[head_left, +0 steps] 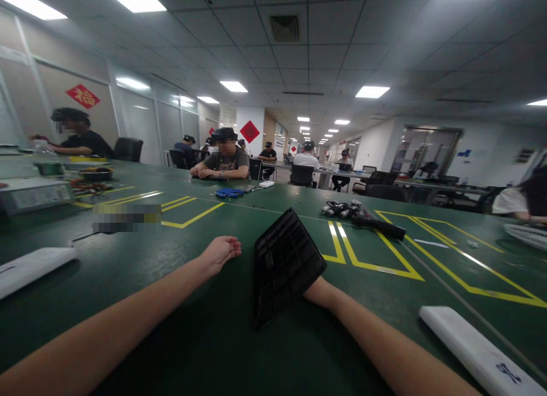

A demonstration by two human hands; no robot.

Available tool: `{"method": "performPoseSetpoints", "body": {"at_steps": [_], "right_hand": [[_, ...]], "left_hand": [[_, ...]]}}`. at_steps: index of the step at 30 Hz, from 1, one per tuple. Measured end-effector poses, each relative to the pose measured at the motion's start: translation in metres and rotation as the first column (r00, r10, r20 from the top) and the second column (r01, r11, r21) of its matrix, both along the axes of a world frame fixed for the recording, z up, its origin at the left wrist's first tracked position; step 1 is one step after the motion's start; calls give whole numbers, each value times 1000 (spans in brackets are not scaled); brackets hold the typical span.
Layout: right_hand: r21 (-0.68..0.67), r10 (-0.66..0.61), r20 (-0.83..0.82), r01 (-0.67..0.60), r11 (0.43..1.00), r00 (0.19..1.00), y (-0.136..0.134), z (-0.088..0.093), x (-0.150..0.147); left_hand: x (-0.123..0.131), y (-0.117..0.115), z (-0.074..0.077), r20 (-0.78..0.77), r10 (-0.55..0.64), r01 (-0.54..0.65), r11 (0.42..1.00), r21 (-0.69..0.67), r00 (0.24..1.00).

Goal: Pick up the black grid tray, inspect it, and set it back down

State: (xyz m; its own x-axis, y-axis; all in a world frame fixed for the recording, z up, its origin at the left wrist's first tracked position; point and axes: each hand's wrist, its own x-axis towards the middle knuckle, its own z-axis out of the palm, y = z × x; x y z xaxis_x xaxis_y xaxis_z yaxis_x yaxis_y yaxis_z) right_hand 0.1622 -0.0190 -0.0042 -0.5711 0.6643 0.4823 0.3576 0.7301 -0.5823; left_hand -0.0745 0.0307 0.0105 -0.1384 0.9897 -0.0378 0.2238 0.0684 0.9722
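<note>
My right hand [319,292] grips a black plastic grid tray [285,264] by its near right corner, and the tray hides the fingers. The tray is tilted up off the green table [179,305]. My left hand [222,251] rests on the table to the left of the tray, fingers curled loosely, holding nothing that I can see. Beyond the tray lie a cluster of small black-and-silver parts [342,208] and a black tool [380,226].
Yellow tape lines [371,265] mark boxes on the table. White flat pieces lie at the near right [478,350] and near left [29,268]. Blue items [229,193] lie in front of a seated person [224,156] across the table. Other people sit at the left and far back.
</note>
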Motion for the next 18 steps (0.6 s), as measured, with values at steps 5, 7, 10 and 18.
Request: {"method": "performPoseSetpoints", "body": {"at_steps": [5, 7, 10, 18], "right_hand": [[60, 9, 14, -10, 998, 1000, 2, -1, -2], [69, 15, 10, -16, 998, 1000, 2, -3, -3], [78, 22, -10, -21, 997, 1000, 2, -5, -3], [43, 52, -4, -52, 998, 999, -2, 4, -4]], "left_hand": [[6, -8, 1, 18, -152, 153, 986, -59, 988], [8, -12, 3, -18, -235, 233, 970, -74, 972], [6, -15, 9, 21, -363, 363, 925, -112, 932], [7, -23, 17, 5, -554, 554, 832, -44, 833]]}}
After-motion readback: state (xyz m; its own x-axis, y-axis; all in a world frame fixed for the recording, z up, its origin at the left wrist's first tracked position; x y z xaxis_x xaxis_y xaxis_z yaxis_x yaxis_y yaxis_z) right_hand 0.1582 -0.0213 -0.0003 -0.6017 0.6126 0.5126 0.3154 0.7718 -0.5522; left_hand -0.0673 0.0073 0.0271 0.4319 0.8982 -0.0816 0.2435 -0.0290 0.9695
